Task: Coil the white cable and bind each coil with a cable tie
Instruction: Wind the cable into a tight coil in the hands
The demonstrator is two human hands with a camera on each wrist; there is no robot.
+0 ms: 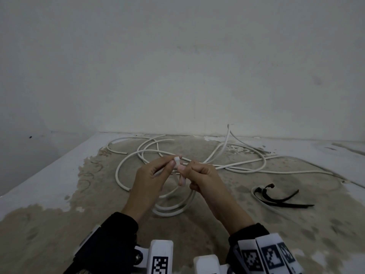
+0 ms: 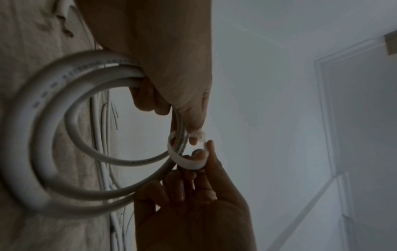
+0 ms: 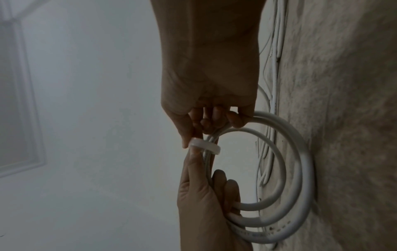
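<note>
1. At the centre of the head view, the left hand (image 1: 147, 179) and right hand (image 1: 201, 177) hold a small coil (image 1: 169, 208) of white cable above the counter (image 1: 256, 234).
2. A white tie (image 1: 178, 167) loops round the gathered turns where the hands meet. In the left wrist view it shows as an open, slack band (image 2: 187, 163).
3. The left fingers (image 3: 221, 185) curl round the turns while the thumb and forefinger pinch the tie. The right fingers (image 2: 148, 98) clamp the coil, and the thumb and forefinger pinch the tie's other end.
4. Loose cable (image 1: 227, 165) sprawls across the upper middle of the head view. Black ties (image 1: 280, 198) lie at the right.
5. Risk: the tie looks unfastened, so a slipped pinch would probably let it spring off.
6. Risk: the turns differ in width, and a looser grip could let them splay before the tie draws tight.
7. Risk: the tie could cinch round only some turns if one slides out of the bundle.
8. Writing: small dark print runs along the jacket (image 2: 71, 74) in both wrist views, but it is too blurred to read. The square black-and-white markers (image 1: 272, 256) at the bottom of the head view carry no text.
</note>
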